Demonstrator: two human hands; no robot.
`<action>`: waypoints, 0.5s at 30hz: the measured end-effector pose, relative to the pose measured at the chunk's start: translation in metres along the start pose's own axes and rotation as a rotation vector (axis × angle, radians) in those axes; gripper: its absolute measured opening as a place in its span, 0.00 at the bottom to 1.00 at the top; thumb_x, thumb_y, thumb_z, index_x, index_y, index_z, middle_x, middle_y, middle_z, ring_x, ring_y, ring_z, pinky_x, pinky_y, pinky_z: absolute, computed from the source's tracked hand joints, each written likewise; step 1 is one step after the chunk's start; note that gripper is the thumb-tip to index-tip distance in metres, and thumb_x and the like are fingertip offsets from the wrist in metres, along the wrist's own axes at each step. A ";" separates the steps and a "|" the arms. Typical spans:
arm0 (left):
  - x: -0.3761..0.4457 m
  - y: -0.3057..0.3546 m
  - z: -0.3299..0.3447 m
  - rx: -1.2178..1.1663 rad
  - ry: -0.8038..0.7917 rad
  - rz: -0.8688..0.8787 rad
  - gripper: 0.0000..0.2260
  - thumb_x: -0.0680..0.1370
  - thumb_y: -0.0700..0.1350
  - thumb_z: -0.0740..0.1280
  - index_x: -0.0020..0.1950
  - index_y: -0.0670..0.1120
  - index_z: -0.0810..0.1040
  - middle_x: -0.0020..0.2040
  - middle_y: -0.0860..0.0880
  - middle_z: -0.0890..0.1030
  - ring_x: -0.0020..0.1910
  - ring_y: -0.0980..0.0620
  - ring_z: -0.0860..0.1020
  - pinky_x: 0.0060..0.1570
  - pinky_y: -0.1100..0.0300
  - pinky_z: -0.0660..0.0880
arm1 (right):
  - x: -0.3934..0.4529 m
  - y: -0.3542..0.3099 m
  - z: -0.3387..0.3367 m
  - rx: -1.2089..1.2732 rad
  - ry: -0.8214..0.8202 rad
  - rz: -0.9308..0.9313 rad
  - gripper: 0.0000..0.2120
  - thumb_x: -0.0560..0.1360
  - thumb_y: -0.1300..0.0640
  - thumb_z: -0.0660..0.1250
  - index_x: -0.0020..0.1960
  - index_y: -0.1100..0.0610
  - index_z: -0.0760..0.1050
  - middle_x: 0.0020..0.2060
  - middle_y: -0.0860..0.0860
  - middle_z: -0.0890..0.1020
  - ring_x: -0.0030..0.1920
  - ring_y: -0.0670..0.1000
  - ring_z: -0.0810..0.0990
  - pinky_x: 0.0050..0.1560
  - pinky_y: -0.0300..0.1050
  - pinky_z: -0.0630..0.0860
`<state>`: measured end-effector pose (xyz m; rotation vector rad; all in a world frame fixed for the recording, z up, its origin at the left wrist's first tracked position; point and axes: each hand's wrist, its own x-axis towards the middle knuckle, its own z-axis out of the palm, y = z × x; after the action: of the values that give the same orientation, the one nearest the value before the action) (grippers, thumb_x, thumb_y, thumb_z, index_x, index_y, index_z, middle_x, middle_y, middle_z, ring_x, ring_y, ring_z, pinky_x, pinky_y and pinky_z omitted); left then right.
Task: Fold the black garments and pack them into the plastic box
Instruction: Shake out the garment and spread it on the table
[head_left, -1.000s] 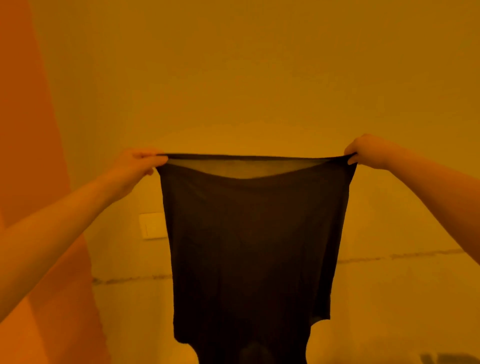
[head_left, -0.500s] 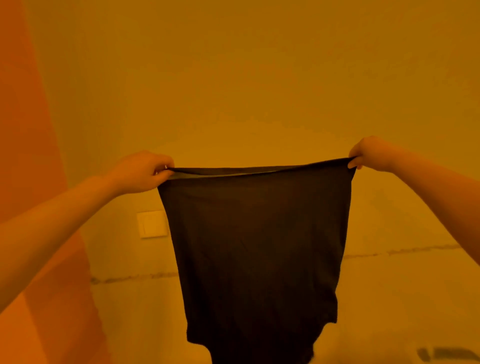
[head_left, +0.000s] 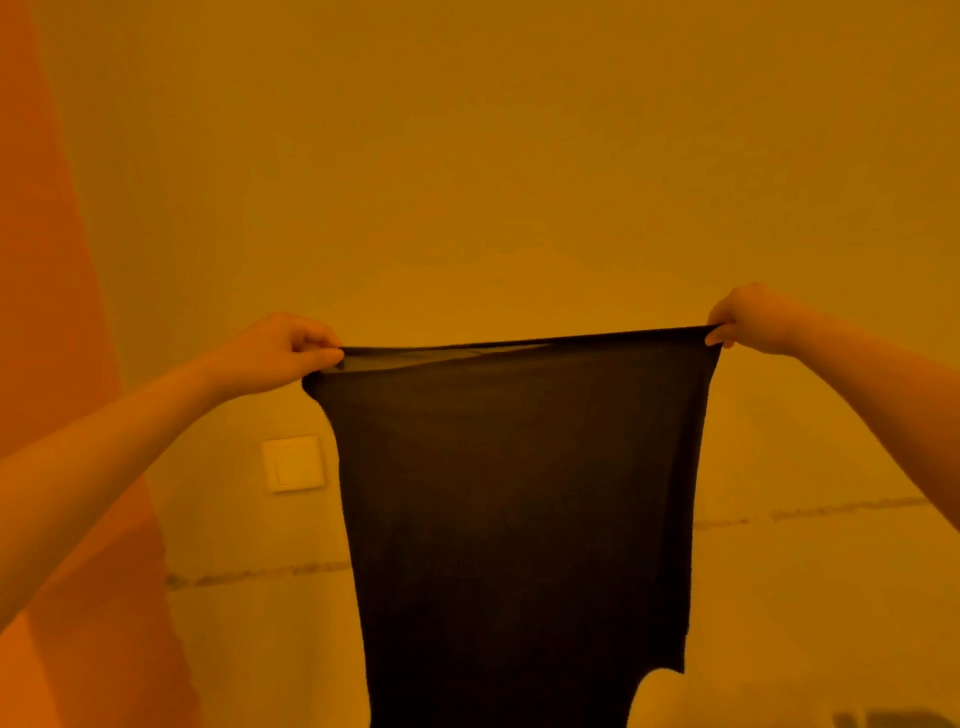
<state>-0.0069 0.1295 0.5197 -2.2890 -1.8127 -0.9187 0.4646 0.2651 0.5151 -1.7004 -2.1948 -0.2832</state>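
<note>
A black garment (head_left: 514, 509) hangs in the air in front of me, stretched wide along its top edge. My left hand (head_left: 283, 351) pinches the left top corner. My right hand (head_left: 748, 319) pinches the right top corner, a little higher. The cloth falls straight down and its lower end runs out of view at the bottom. The top edge shows two layers with a thin gap between them near the left hand. The plastic box is not in view.
A plain wall fills the background, with a white wall switch plate (head_left: 293, 464) left of the garment. An orange panel (head_left: 47, 312) runs down the left side. A dark horizontal seam (head_left: 810, 514) crosses the wall low down.
Both hands sank a little, the left more, so the top edge now slopes up to the right. The wide opening between the two layers has closed to a thin gap.
</note>
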 end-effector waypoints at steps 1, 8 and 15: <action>0.001 0.001 -0.002 0.231 -0.010 0.094 0.05 0.76 0.42 0.66 0.40 0.48 0.76 0.27 0.54 0.72 0.27 0.62 0.72 0.29 0.66 0.63 | 0.000 0.000 0.000 -0.007 -0.001 0.000 0.08 0.76 0.59 0.64 0.43 0.63 0.78 0.33 0.52 0.75 0.40 0.52 0.74 0.43 0.44 0.66; 0.005 0.016 -0.003 0.270 0.105 0.245 0.05 0.76 0.42 0.67 0.44 0.41 0.80 0.33 0.53 0.74 0.33 0.70 0.73 0.32 0.75 0.62 | 0.001 -0.009 -0.006 -0.077 -0.018 -0.012 0.08 0.77 0.58 0.63 0.43 0.61 0.76 0.34 0.51 0.74 0.41 0.52 0.74 0.42 0.44 0.66; 0.007 0.013 0.027 -0.905 0.261 -0.074 0.17 0.81 0.36 0.53 0.36 0.46 0.74 0.26 0.58 0.76 0.30 0.61 0.71 0.35 0.67 0.65 | -0.001 -0.004 0.000 -0.020 -0.025 0.029 0.16 0.77 0.59 0.63 0.30 0.54 0.69 0.31 0.50 0.74 0.34 0.47 0.70 0.40 0.44 0.65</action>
<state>0.0162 0.1429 0.5049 -2.3060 -1.5423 -2.2910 0.4615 0.2630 0.5145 -1.7539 -2.1897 -0.2788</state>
